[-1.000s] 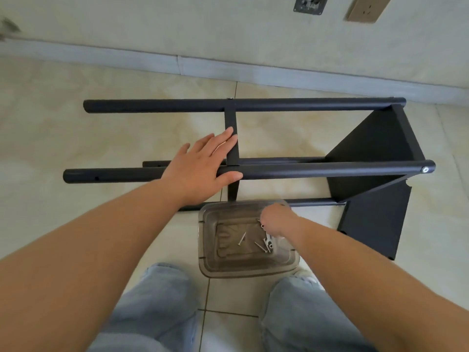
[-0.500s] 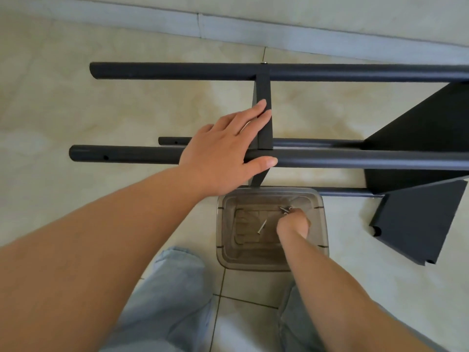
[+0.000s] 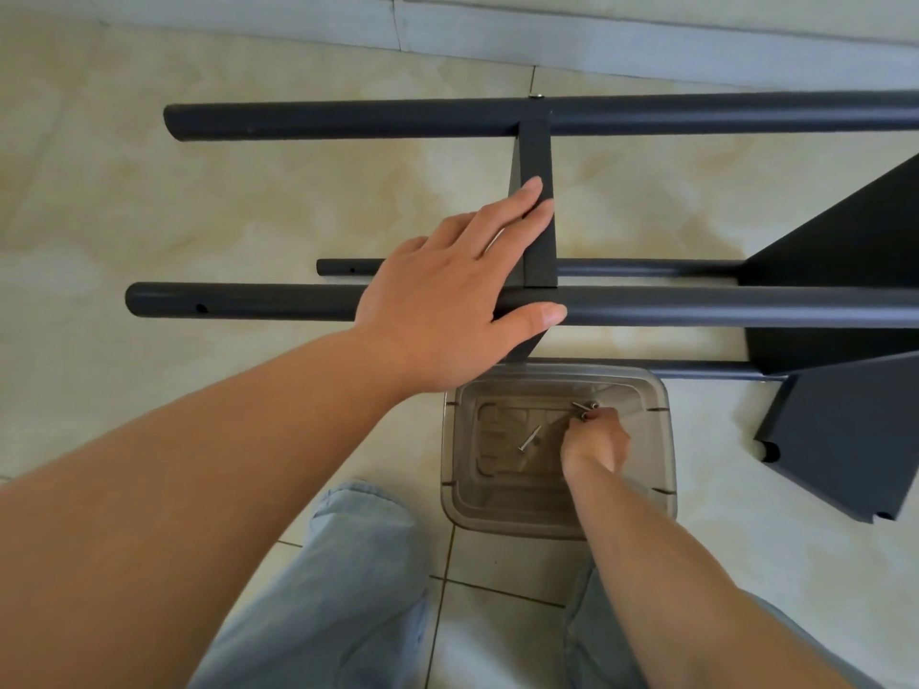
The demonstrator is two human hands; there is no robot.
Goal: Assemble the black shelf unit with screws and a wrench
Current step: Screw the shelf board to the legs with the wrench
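The black shelf unit (image 3: 696,310) lies on its side on the tiled floor, its round posts running left to right. My left hand (image 3: 457,295) rests flat on the near upper post and on the narrow black shelf panel (image 3: 539,231) between the posts, fingers straight. Below it stands a clear plastic box (image 3: 656,440). My right hand (image 3: 594,442) is down inside the box, fingers curled, pinching screws (image 3: 584,409) whose ends stick out past the fingertips. One loose screw (image 3: 529,438) lies on the box floor.
A wider black shelf panel (image 3: 845,440) is fixed at the right end of the frame. The wall's skirting (image 3: 497,32) runs along the top. My knees in light jeans (image 3: 323,599) are at the bottom, close to the box.
The view has shifted closer and slightly left. My right hand has stayed in the box, closing on screws near its far side. My left hand has kept its place on the post.
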